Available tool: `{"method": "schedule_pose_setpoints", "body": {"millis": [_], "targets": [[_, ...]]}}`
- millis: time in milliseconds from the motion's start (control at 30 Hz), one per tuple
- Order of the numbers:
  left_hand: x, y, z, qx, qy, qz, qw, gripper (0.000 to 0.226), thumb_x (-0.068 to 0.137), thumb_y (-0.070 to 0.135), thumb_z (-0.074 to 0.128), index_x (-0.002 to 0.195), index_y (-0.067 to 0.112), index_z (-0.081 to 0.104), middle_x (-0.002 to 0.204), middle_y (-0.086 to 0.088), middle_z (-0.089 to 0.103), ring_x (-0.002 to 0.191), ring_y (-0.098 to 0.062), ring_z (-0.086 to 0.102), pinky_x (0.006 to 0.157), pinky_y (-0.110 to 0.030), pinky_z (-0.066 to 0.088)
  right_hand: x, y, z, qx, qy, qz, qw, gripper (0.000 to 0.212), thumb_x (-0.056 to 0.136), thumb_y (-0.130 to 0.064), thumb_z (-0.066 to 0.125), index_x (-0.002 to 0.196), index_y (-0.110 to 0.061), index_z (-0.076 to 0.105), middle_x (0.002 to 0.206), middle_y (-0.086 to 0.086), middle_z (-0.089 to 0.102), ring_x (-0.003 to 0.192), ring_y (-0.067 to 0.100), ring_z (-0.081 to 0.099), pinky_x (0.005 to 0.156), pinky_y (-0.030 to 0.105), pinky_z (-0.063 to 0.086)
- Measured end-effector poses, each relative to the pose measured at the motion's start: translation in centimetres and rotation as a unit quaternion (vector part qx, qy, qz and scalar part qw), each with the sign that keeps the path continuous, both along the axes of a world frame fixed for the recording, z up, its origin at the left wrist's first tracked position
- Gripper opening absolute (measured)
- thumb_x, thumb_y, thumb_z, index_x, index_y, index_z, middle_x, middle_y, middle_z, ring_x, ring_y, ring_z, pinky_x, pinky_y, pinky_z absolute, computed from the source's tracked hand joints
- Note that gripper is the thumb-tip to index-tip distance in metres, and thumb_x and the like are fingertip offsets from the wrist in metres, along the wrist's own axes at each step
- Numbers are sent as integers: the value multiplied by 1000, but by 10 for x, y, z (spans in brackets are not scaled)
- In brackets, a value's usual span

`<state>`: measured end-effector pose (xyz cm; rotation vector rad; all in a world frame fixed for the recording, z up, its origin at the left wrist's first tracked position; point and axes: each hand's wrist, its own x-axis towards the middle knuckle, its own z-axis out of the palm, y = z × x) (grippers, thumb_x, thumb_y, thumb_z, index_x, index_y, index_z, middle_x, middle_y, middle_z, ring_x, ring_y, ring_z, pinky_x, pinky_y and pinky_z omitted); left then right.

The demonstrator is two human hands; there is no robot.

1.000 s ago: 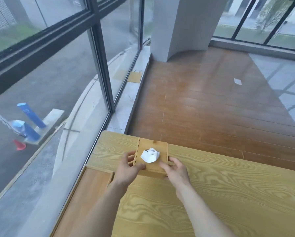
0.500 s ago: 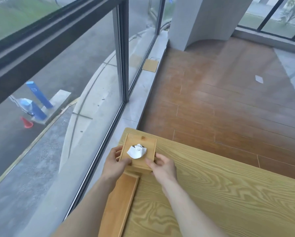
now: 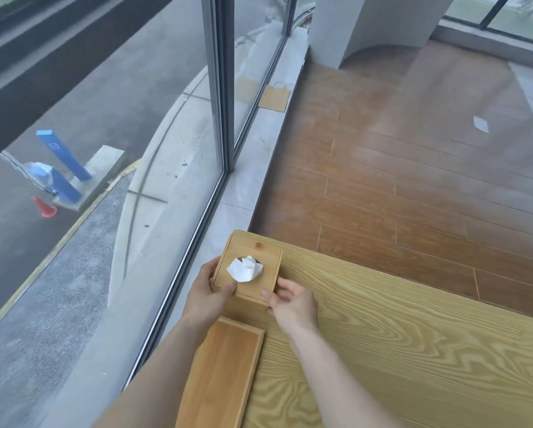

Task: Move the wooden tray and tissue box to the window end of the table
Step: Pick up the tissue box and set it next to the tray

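Both hands grip the tissue box at the table corner nearest the window: left hand, right hand. The tray lies just behind the box along the window edge.

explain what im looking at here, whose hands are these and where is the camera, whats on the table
There is no machine here. The one picture comes from a camera worn on a person's head, looking forward and down at their own bare hands. The left hand and right hand grip a wooden tissue box from both sides, a white tissue poking from its top. It sits at the corner of a light wooden table beside a big window. Just nearer the person lies a shallow wooden tray, untouched.
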<state>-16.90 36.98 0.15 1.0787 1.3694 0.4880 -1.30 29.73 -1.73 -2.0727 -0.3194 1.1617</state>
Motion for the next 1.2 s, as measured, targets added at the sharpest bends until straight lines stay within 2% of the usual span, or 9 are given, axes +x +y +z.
{"method": "schedule_pose_setpoints", "body": {"millis": [133,233,333,533,600,700,967,1100,1200], "targets": [[7,15,-2,17,9,-16,1000,56,93,15,68,143,32,47,129,8,61,116,-13,60,83,-16,44,6,15,-3,9,7,-24,1000,56,82,-23,89,133,-17,69,105,-6,74,105,20,74,101,45,60],[12,28,-6,26,7,-18,999,59,94,18,68,147,29,45,135,5,60,121,-14,57,94,-24,44,10,28,-5,15,7,-30,999,55,83,-24,89,134,-19,69,104,-7,73,106,19,74,101,44,60],[15,38,-9,32,9,-21,999,60,94,20,68,148,30,43,136,2,61,109,-13,58,97,-28,46,14,39,-5,18,6,-30,999,56,84,-25,88,136,-20,68,114,-4,77,108,18,74,102,44,59],[22,50,-9,47,10,-26,998,58,95,20,66,148,29,44,122,8,65,91,-5,59,79,-18,46,18,49,-6,26,9,-37,999,56,84,-27,87,136,-20,68,103,-12,71,108,18,74,102,44,59],[23,52,-8,49,6,-27,998,57,96,21,66,148,29,44,117,15,63,92,-1,59,78,-16,44,20,51,-6,27,11,-38,999,56,85,-26,87,137,-20,67,109,-9,74,109,19,73,102,44,59],[24,54,-6,49,4,-30,998,59,96,21,66,150,28,42,128,11,60,100,5,56,82,-15,43,21,54,-6,24,5,-34,999,56,85,-27,87,137,-21,67,123,-4,76,109,19,74,103,44,58],[25,57,-7,42,2,-26,999,61,95,22,67,150,29,41,136,4,58,109,-14,59,99,-31,46,23,56,-4,17,10,-36,999,57,83,-29,88,136,-21,68,120,-4,77,106,19,75,102,44,59],[25,56,-7,41,3,-33,999,62,95,24,67,150,30,40,135,4,57,106,-13,56,99,-30,44,22,57,-4,19,12,-33,999,58,83,-28,88,137,-20,67,119,-3,78,106,18,75,101,44,60],[24,58,-11,35,9,-37,999,64,94,27,68,151,30,39,140,2,57,118,-16,57,109,-40,45,22,56,1,10,9,-24,1000,58,85,-29,87,138,-21,66,119,-4,77,106,20,74,102,44,59]]}}
